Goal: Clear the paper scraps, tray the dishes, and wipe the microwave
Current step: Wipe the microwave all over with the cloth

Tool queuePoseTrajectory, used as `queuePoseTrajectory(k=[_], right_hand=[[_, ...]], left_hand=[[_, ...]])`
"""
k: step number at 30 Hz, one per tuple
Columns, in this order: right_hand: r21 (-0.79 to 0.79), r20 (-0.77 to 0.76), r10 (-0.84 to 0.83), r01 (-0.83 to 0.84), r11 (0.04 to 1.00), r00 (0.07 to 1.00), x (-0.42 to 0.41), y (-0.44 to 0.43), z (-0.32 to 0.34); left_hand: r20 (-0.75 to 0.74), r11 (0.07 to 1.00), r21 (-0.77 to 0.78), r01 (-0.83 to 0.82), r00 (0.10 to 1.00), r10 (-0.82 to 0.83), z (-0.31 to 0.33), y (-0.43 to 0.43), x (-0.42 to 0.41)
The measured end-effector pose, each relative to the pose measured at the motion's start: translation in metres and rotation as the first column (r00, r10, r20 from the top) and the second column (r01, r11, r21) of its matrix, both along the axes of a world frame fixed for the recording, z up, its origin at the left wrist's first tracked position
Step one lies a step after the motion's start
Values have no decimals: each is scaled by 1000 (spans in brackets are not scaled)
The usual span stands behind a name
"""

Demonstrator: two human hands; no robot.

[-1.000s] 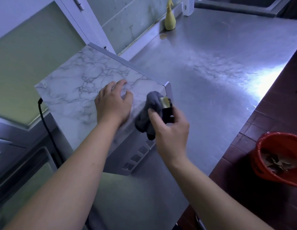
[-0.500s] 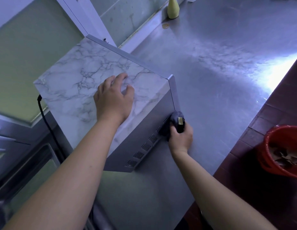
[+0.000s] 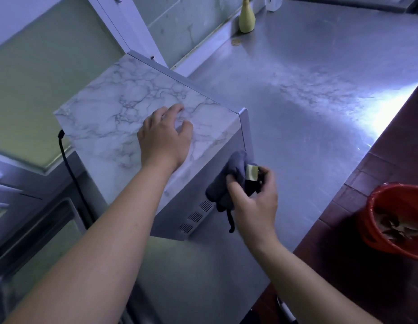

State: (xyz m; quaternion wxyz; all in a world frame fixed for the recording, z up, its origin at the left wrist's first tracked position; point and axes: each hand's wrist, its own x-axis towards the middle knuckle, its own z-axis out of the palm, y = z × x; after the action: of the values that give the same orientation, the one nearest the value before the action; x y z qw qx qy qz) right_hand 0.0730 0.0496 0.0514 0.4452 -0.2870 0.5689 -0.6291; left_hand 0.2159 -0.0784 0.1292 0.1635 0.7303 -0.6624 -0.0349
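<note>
A person leans over a stainless steel desk (image 3: pixel 308 94), both bare forearms reaching forward. A microwave (image 3: pixel 137 118) stands on the desk at an angle, its top covered in a white and grey marble pattern, its plain grey side panel with three small vent grilles turned toward the person. The left hand (image 3: pixel 164 139) lies palm down on the marble top near the front corner, fingers spread and slightly curled, its grip apart and closed on nothing, simply pressing on the surface. The right hand (image 3: pixel 252 199) has its grip clamped on a bunched grey cloth (image 3: pixel 229 181), thumb on the near side and fingers wrapped round the far side, and holds the cloth against the upper part of the side panel just below the top edge. A small tan label shows on the cloth between the fingers, and a dark loop of it hangs below the hand. A black power cord (image 3: pixel 67 169) runs down behind the microwave's left corner. A pale yellow bottle (image 3: pixel 246 18) stands far back against the wall. On the dark red tiled floor to the right sits a red bucket (image 3: pixel 378 218) holding paper scraps (image 3: pixel 399 228).
</note>
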Motion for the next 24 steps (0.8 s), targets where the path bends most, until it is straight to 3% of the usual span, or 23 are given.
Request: queuePoseTrajectory(k=[3, 5, 9, 12, 15, 21, 24], right_hand=[[-160, -171, 72, -100, 982, 983, 32, 6, 30], [-214, -305, -1, -67, 975, 952, 47, 2, 33], [-286, -338, -129, 29, 958, 932, 54, -2, -2], [-14, -298, -54, 52, 999, 953, 42, -11, -50], [315, -278, 26, 66, 947, 960, 29, -31, -86], [527, -206, -4, 115, 842, 979, 11, -64, -119], [554, -152, 27, 63, 830, 988, 0, -71, -124]], left_hand=[[-8, 1000, 6, -19, 1000, 19, 1, -2, 0], [-16, 999, 10, -30, 999, 30, 2, -3, 1], [-14, 1000, 4, -9, 1000, 9, 0, -1, 1], [-10, 1000, 8, -8, 1000, 8, 0, -1, 2], [-3, 1000, 5, -5, 1000, 5, -1, -2, 1], [-5, 1000, 3, -1, 1000, 1, -3, -3, 2], [-5, 1000, 11, 7, 1000, -7, -3, -4, 2]])
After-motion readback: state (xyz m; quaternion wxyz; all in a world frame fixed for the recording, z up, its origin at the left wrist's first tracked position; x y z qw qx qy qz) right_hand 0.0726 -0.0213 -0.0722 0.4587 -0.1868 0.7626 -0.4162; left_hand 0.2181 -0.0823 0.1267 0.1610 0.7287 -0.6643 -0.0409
